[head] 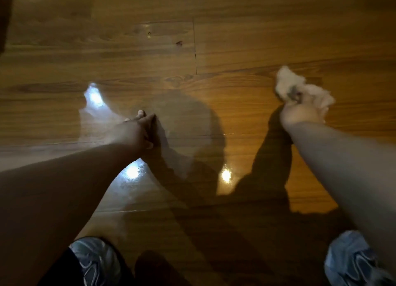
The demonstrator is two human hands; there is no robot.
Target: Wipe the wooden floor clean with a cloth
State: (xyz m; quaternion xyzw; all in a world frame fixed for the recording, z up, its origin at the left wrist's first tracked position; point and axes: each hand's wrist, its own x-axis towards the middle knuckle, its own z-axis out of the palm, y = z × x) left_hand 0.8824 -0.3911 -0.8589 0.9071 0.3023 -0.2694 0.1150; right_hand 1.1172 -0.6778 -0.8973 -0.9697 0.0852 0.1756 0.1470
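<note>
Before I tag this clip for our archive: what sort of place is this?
Probably an indoor room, perhaps in a home, though only the floor shows. The glossy wooden floor of long planks mirrors light glare, and the right hand holds a crumpled white cloth.

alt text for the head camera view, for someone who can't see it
A person's right hand grips a crumpled white cloth down at a glossy wooden floor, seen from above. The left hand touches the floor amid light reflections. Blue shoes show at the bottom edge.
</note>
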